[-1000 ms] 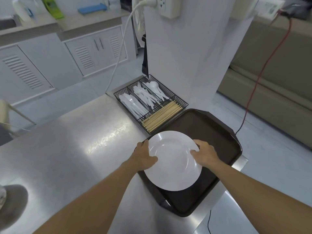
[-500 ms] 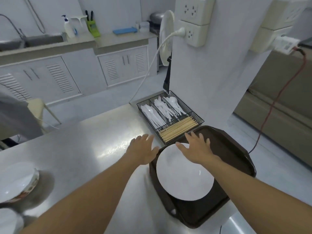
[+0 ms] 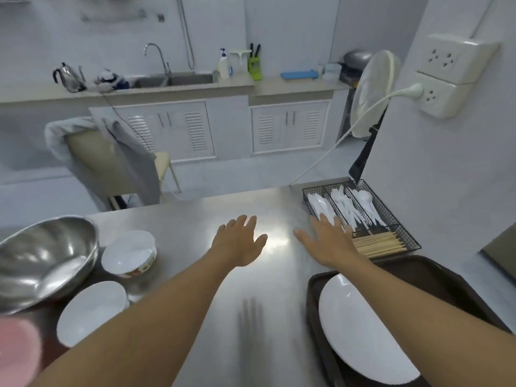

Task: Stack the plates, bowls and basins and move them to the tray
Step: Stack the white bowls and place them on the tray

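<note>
A white plate (image 3: pixel 360 333) lies on the dark brown tray (image 3: pixel 435 277) at the lower right. My right hand (image 3: pixel 328 241) hovers open over the steel table, just left of the cutlery basket. My left hand (image 3: pixel 238 241) is open above the table's middle, holding nothing. At the left stand a large steel basin (image 3: pixel 42 261), a white bowl with a patterned side (image 3: pixel 128 254) and another white bowl (image 3: pixel 92 311) nearer to me. A pink object (image 3: pixel 16 353) shows blurred at the bottom left corner.
A black wire cutlery basket (image 3: pixel 391 216) with white plastic cutlery and chopsticks sits behind the tray. A white pillar with sockets rises at the right. Beyond the steel table (image 3: pixel 195 213) are a chair draped with cloth (image 3: pixel 111 160), a fan (image 3: pixel 371 90) and a sink counter.
Both hands let go of the plate, which now rests on the tray, and swung left over the table. The view turned left, bringing the basin and bowls into sight.
</note>
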A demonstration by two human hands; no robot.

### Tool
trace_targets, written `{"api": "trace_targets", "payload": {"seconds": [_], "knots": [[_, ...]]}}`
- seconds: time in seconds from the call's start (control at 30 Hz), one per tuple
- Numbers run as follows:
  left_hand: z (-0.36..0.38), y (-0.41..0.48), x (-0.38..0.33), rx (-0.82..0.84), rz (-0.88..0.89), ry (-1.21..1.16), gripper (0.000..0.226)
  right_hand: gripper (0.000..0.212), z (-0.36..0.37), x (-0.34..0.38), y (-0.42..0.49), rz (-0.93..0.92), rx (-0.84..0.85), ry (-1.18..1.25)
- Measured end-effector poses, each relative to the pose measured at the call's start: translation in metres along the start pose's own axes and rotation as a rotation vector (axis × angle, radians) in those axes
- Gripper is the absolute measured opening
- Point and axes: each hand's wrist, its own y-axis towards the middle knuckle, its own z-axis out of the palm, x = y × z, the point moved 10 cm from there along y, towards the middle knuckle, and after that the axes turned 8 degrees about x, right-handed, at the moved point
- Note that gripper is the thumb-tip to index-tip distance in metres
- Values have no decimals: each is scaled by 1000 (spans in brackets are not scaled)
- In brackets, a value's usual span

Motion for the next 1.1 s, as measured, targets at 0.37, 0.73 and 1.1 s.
{"api": "trace_targets", "payload": {"seconds": [0.37, 0.73, 1.1], "knots": [[-1, -38, 134, -22, -240, -110, 69, 80, 31, 140, 35, -218, 86, -8], [45, -59, 265, 22, -408, -150, 66, 79, 105, 256, 57, -337, 244, 46], [90, -74, 356, 33, -470, -231, 64, 73, 197, 352, 74, -419, 401, 97]]}}
